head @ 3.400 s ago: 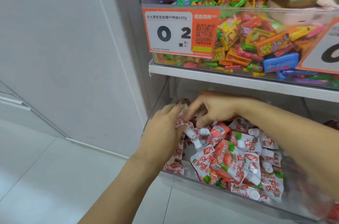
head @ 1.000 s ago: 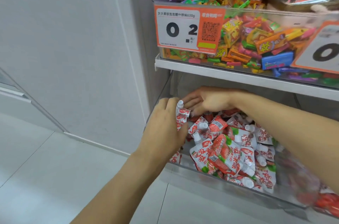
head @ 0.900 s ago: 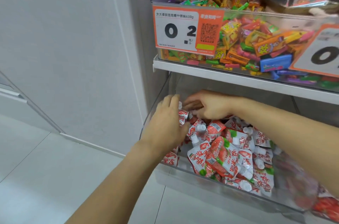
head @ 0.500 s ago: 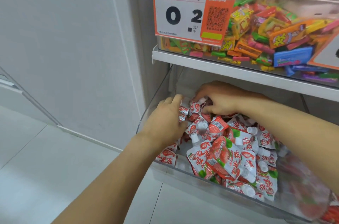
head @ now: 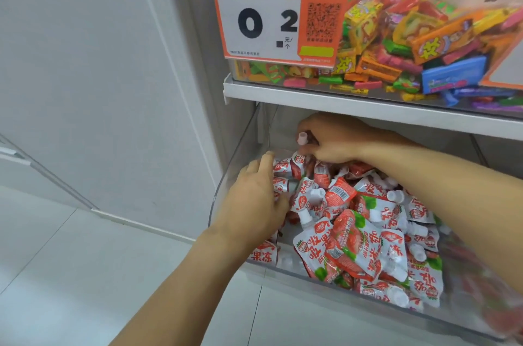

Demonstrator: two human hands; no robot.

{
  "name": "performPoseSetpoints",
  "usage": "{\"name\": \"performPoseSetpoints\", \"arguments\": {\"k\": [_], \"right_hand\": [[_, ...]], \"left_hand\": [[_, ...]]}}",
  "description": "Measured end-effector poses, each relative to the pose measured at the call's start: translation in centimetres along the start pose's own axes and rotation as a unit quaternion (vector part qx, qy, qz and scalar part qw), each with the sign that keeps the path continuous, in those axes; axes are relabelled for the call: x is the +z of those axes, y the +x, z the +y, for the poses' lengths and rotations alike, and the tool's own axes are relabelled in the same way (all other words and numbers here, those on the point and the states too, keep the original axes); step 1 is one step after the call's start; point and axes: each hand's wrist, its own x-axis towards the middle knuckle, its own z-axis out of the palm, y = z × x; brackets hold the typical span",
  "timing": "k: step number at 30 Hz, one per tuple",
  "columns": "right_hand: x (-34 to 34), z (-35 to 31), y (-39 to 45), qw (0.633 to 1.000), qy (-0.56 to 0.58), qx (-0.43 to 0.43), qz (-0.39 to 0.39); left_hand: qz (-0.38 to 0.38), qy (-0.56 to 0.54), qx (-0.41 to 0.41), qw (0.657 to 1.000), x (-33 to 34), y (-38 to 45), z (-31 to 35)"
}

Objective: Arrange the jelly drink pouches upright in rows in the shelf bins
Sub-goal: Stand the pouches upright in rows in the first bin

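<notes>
Views: one only, a wide-angle camera worn on the head.
Facing: forward and down, turned slightly right toward the shelf (head: 368, 108).
Nearness: close, at arm's reach; both forearms enter from the bottom edge.
Frame centre: the lower clear bin (head: 325, 275) of jelly drink pouches (head: 353, 246).
Frame top: the price tag (head: 271, 17), cut off above.
Frame left: wall and floor.
Shared scene: none, single view.

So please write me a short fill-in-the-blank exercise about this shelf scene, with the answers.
1. The right hand grips a pouch by its white ____.
2. The price tag above is mainly white and ____.
3. The left hand rests on pouches by the bin's ____ wall.

Answers: cap; orange; left
</notes>
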Motion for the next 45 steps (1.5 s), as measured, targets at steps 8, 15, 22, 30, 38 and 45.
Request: {"name": "performPoseSetpoints", "arguments": {"k": [8,15,22,30,38,45], "right_hand": [[-1.8,1.4,-1.0,0.98,0.189,-0.048,0.043],[0.6,-1.9,0.5,0.999,-0.013,0.012,0.028],[1.3,-2.1,3.2,0.989,0.098,0.008,-0.109],[-0.5,0.3,1.3,0.977,0.088,-0.026,-0.194],[-1.0,3.6,-0.7,0.995,0.024,-0.033,-0.09],[0.1,2.5,-0.6,0.986,0.024,-0.085,0.142]], "left_hand": [[-0.009,0.002,0.013,1.0,0.3,0.4,-0.2],[-0.009,-0.005,0.022,1.0,0.2,0.1,-0.2],[-0.008,-0.031,0.026,0.999,0.1,-0.1,-0.2],[-0.019,-0.02,0.024,0.999,0.4,0.2,-0.6],[-0.02,-0.018,0.019,0.999,0.4,0.2,-0.6],[-0.02,-0.009,0.027,0.999,0.4,0.0,-0.7]]}}
